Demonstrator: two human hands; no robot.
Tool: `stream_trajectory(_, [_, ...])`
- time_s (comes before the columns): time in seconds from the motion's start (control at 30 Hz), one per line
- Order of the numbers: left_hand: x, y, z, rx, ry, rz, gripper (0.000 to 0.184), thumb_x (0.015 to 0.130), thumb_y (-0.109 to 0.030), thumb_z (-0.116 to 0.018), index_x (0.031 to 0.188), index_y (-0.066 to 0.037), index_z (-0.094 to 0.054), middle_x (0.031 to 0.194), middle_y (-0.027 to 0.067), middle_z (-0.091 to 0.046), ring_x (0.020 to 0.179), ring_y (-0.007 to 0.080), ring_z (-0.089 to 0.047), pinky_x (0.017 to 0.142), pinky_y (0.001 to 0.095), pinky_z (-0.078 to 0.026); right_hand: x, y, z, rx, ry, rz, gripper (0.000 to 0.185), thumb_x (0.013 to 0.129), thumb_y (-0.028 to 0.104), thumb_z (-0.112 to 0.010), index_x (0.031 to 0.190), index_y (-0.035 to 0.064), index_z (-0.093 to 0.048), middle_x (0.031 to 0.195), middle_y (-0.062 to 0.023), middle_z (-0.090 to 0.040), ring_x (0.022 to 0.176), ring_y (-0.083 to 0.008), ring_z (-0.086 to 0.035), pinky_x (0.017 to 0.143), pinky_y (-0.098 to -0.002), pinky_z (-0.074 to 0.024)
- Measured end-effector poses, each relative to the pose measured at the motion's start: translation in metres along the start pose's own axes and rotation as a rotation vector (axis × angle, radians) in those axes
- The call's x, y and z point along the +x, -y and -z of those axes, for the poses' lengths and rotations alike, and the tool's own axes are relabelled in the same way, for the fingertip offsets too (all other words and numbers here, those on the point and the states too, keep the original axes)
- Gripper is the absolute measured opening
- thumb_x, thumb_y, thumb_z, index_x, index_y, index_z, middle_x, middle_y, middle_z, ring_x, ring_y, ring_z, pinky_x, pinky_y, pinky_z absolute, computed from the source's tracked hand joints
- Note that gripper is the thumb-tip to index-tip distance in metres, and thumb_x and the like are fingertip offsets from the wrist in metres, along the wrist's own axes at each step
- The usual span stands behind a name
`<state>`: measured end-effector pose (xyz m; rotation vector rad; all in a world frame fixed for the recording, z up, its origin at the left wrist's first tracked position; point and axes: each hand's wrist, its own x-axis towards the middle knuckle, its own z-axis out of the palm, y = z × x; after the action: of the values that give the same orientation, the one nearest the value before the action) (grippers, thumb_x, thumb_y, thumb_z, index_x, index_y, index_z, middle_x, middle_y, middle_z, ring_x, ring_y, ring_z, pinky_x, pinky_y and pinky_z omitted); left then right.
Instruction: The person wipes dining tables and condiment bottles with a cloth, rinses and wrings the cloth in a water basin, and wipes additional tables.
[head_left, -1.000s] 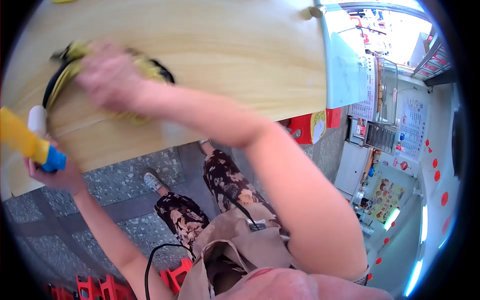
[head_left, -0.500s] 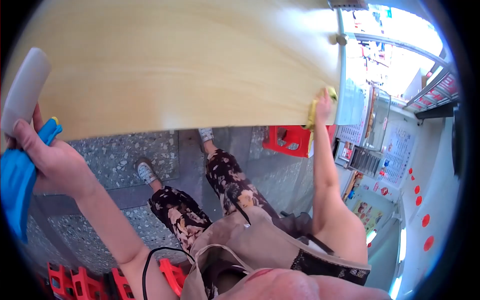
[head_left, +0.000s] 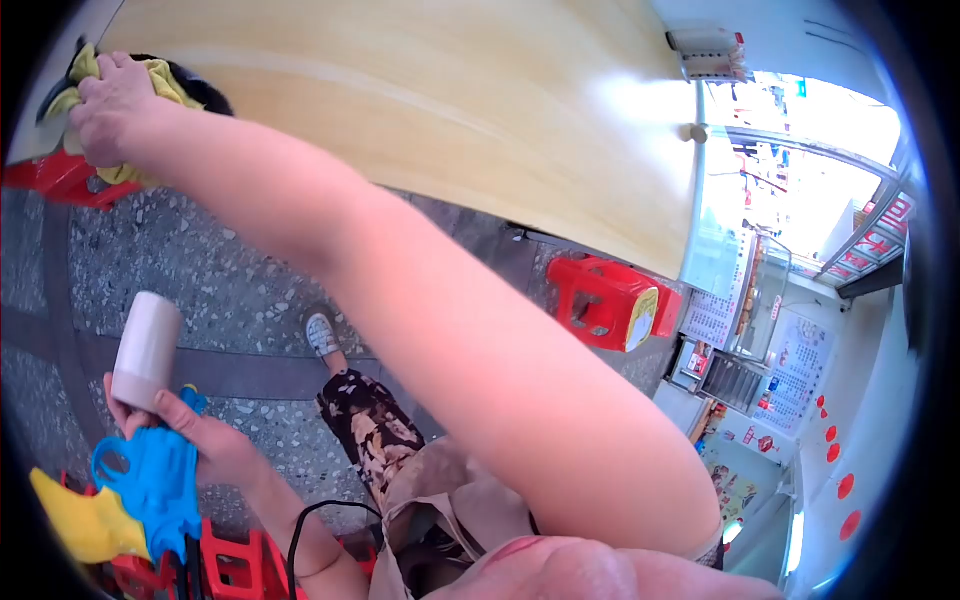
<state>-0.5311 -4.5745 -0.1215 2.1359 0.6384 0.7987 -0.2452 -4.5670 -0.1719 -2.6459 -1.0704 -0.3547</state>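
My right hand (head_left: 115, 105) is closed on a yellow cloth (head_left: 175, 85) at the far left end of the wooden table (head_left: 450, 120). The arm stretches across the view to get there. A dark, curved object (head_left: 215, 98) shows beside the cloth; its kind is unclear. Low on the left, my left hand (head_left: 215, 445) grips a pale, cup-like cylinder (head_left: 148, 345) and a blue toy gun (head_left: 155, 480) with a yellow part (head_left: 85, 515). Both are held above the floor, apart from the table.
A red stool (head_left: 600, 300) stands under the table's right end, another red stool (head_left: 65, 180) at its left end. More red stools (head_left: 235, 560) are behind me at the bottom. On the right are a wall menu (head_left: 795, 365) and a bright glazed opening.
My right hand has swept with the cloth from the table's right end to its left end. My left hand has dropped lower and away from the tabletop, still holding its things.
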Motion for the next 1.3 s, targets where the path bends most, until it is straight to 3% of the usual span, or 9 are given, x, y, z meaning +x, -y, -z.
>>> stream_trajectory(0.17, [-0.002, -0.060, -0.089, -0.086, 0.155, -0.148, 0.021, 0.096, -0.016, -0.045, 0.095, 0.004, -0.038, 0.131, 0.0228, -0.042, 0.116, 0.0296, -0.045, 0.093, 0.0375, -0.039, -0.102, -0.147, 0.053, 0.019, 0.084, -0.035, 0.021, 0.071, 0.019, -0.054, 0.089, 0.0186, -0.067, 0.096, -0.0072, -0.063, 0.095, -0.0266, -0.059, 0.085, -0.0350, -0.0476])
stream_trajectory(0.23, [-0.007, -0.085, -0.134, -0.272, 0.255, -0.219, 0.019, 0.096, -0.015, -0.047, 0.094, 0.001, -0.037, 0.132, 0.0219, -0.040, 0.116, 0.0289, -0.044, 0.094, 0.0360, -0.038, -0.176, -0.243, 0.052, 0.063, -0.467, 0.129, 0.012, 0.067, 0.013, -0.053, 0.077, 0.0141, -0.059, 0.079, -0.0075, -0.060, 0.083, -0.0258, -0.059, 0.074, -0.0387, -0.0469])
stream_trajectory(0.4, [-0.050, -0.147, -0.234, -0.424, 0.452, -0.264, 0.018, 0.095, -0.015, -0.048, 0.094, -0.003, -0.035, 0.132, 0.0186, -0.037, 0.116, 0.0264, -0.044, 0.096, 0.0349, -0.037, -0.377, -0.432, 0.169, -0.500, -0.338, -0.114, 0.031, 0.077, 0.009, -0.053, 0.107, 0.0066, -0.060, 0.085, -0.0109, -0.062, 0.082, -0.0283, -0.059, 0.072, -0.0424, -0.0440])
stream_trajectory(0.6, [-0.071, -0.191, -0.301, -0.346, 0.424, -0.376, 0.022, 0.093, -0.016, -0.054, 0.087, -0.003, -0.036, 0.132, 0.0168, -0.038, 0.113, 0.0283, -0.046, 0.093, 0.0349, -0.039, -0.715, -0.474, 0.300, -0.336, -0.263, -1.213, 0.043, 0.085, 0.014, -0.047, 0.128, 0.0068, -0.051, 0.124, -0.0159, -0.055, 0.116, -0.0314, -0.049, 0.098, -0.0386, -0.0394])
stream_trajectory(0.87, [-0.081, -0.188, -0.322, -0.091, 0.381, -0.328, 0.032, 0.091, -0.012, -0.054, 0.119, 0.000, -0.044, 0.129, 0.0138, -0.043, 0.109, 0.0253, -0.049, 0.089, 0.0333, -0.041, -0.437, -0.485, 0.207, -0.694, -0.161, -0.698, 0.021, 0.080, 0.013, -0.051, 0.097, 0.0057, -0.060, 0.075, -0.0096, -0.057, 0.069, -0.0281, -0.055, 0.064, -0.0438, -0.0443])
stream_trajectory(1.0, [-0.081, -0.173, -0.316, 0.141, 0.407, -0.370, 0.041, 0.084, -0.006, -0.060, 0.123, 0.001, -0.048, 0.128, 0.0117, -0.045, 0.111, 0.0253, -0.050, 0.090, 0.0359, -0.044, -0.228, -0.452, 0.131, -0.122, -0.521, -0.354, 0.012, 0.075, 0.015, -0.048, 0.074, 0.0124, -0.059, 0.073, -0.0068, -0.058, 0.074, -0.0265, -0.057, 0.077, -0.0415, -0.0429])
stream_trajectory(1.1, [-0.078, -0.171, -0.312, -0.169, 0.572, -0.061, 0.026, 0.079, -0.007, -0.064, 0.102, 0.001, -0.056, 0.133, 0.0126, -0.041, 0.113, 0.0257, -0.050, 0.092, 0.0346, -0.044, -0.232, -0.492, 0.147, -0.146, -0.407, -0.186, 0.015, 0.075, 0.016, -0.049, 0.080, 0.0119, -0.063, 0.077, -0.0072, -0.062, 0.076, -0.0267, -0.060, 0.073, -0.0411, -0.0458])
stream_trajectory(1.17, [-0.076, -0.182, -0.315, -0.070, 0.457, -0.390, 0.051, 0.083, -0.014, -0.066, 0.127, -0.001, -0.043, 0.126, 0.0108, -0.048, 0.106, 0.0248, -0.053, 0.087, 0.0326, -0.044, -0.303, -0.552, 0.171, -0.098, -0.356, -0.398, 0.019, 0.077, 0.015, -0.051, 0.088, 0.0133, -0.067, 0.073, -0.0082, -0.063, 0.064, -0.0262, -0.060, 0.055, -0.0398, -0.0462])
stream_trajectory(1.3, [-0.080, -0.172, -0.314, -0.205, 0.534, -0.378, 0.036, 0.071, 0.002, -0.072, 0.094, -0.008, -0.046, 0.131, 0.0170, -0.041, 0.110, 0.0326, -0.051, 0.085, 0.0403, -0.048, -0.527, -0.652, 0.258, -0.339, -0.096, -0.967, 0.045, 0.088, 0.021, -0.046, 0.130, 0.0059, -0.046, 0.119, -0.0134, -0.056, 0.106, -0.0284, -0.055, 0.086, -0.0385, -0.0450])
